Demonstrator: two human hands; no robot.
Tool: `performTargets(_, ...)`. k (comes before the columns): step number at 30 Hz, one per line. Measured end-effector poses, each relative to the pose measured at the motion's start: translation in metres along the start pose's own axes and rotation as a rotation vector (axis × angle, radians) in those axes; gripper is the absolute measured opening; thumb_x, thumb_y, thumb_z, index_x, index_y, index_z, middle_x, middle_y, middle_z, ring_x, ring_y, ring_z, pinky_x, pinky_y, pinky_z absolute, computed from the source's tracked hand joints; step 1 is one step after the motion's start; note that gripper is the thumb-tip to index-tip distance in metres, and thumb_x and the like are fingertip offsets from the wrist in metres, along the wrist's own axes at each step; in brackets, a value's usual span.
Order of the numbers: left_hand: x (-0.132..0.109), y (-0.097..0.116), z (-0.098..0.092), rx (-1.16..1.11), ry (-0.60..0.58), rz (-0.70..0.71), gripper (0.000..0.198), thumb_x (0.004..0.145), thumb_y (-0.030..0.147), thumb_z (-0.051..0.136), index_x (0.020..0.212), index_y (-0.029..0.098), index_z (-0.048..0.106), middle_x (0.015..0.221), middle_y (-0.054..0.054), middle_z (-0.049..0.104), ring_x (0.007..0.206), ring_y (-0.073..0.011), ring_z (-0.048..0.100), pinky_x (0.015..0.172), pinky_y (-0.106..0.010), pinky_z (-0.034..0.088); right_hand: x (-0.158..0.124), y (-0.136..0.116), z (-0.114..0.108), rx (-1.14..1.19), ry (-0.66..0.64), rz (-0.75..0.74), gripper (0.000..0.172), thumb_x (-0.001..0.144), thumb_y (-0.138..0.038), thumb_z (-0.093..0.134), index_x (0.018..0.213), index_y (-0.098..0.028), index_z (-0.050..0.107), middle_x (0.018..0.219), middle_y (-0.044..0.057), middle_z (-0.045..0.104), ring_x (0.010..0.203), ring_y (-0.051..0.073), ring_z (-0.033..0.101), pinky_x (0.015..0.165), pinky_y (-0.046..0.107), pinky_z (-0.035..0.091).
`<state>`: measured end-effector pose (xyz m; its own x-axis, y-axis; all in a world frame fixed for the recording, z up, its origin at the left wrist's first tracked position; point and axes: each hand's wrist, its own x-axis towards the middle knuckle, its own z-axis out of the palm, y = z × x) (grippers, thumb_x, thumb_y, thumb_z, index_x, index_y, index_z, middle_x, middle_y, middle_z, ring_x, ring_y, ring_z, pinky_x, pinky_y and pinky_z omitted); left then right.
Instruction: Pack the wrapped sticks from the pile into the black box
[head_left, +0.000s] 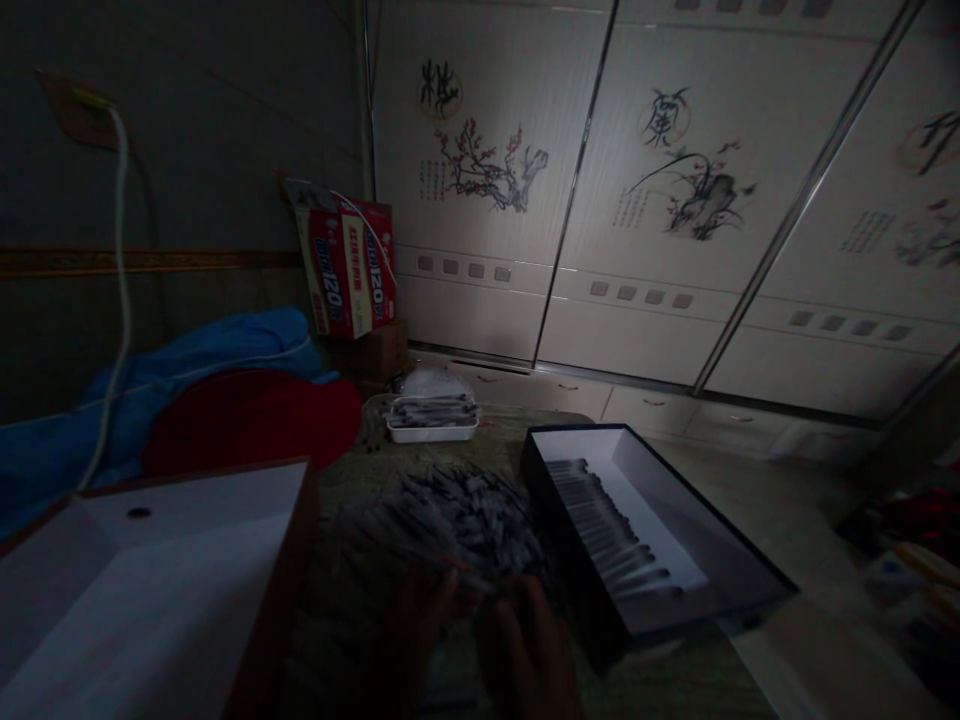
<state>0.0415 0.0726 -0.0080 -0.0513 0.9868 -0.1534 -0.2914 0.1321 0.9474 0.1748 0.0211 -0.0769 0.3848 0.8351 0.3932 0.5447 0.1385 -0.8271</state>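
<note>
The light is dim and both hands are partly lost in shadow. At the front of the table, my left hand (pixel 421 615) is closed around one end of a slim, pale pen-like stick (pixel 471 580). My right hand (pixel 529 635) has its fingers closed at the stick's other end, close to the left hand. Just beyond them lies a loose heap of similar pen-like sticks (pixel 465 510), pale with dark ends. To the right, a dark-edged box lid or tray (pixel 675 500) holds a row of such sticks (pixel 607 530) laid side by side.
A large open box (pixel 172 560) with a white inside stands at left. Behind the heap, a small white tray (pixel 433 435) holds more sticks. Red cloth (pixel 247 420), blue cloth (pixel 202 350) and a red package (pixel 349 265) are at back left. A white cable (pixel 120 250) hangs down the wall.
</note>
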Motion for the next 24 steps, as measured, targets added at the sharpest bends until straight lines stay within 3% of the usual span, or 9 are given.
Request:
performTargets(5,-0.007,0.011,0.003,0.079,-0.013,0.017,0.027,0.056,0.044,0.078,0.064,0.02,0.068,0.059,-0.004,0.073,0.055,-0.0223,0.069,0.054,-0.03,0.056,-0.005,-0.003,-0.003,-0.06,0.04,-0.12,0.03,0.089,-0.045,0.052,0.106,-0.025,0.067,0.112,0.01,0.069,0.104,0.027,0.064,0.09,0.039,0.05)
performTargets(9,-0.008,0.012,0.002,0.121,-0.071,0.03,0.029,0.06,0.047,0.074,0.067,0.02,0.068,0.06,-0.003,0.074,0.058,-0.022,0.07,0.057,-0.031,0.057,-0.007,0.008,-0.005,-0.133,0.027,-0.22,0.026,0.087,-0.047,0.055,0.102,-0.029,0.068,0.109,0.005,0.071,0.105,0.026,0.064,0.09,0.038,0.051)
performTargets(13,-0.003,0.005,-0.002,0.109,-0.088,0.017,0.037,0.058,0.053,0.073,0.068,0.019,0.066,0.057,-0.003,0.072,0.055,-0.0231,0.069,0.056,-0.033,0.057,-0.004,0.013,-0.001,-0.152,0.003,-0.17,0.03,0.093,-0.043,0.046,0.111,-0.027,0.064,0.105,0.006,0.072,0.094,0.021,0.069,0.076,0.029,0.057)
performTargets(19,-0.002,-0.001,-0.004,0.112,-0.133,0.032,0.038,0.06,0.053,0.074,0.073,0.018,0.066,0.064,-0.003,0.074,0.061,-0.0222,0.07,0.058,-0.032,0.057,-0.003,0.01,-0.002,-0.16,0.002,-0.211,0.029,0.087,-0.049,0.053,0.097,-0.027,0.07,0.103,0.008,0.072,0.098,0.026,0.067,0.087,0.038,0.052)
performTargets(24,0.0,0.001,-0.001,0.111,-0.062,0.012,0.045,0.053,0.059,0.076,0.068,0.018,0.065,0.057,-0.002,0.072,0.054,-0.0207,0.068,0.053,-0.03,0.056,-0.004,0.001,-0.002,-0.087,0.024,-0.066,0.04,0.091,-0.053,0.045,0.11,-0.025,0.066,0.108,0.008,0.071,0.098,0.023,0.067,0.081,0.033,0.055)
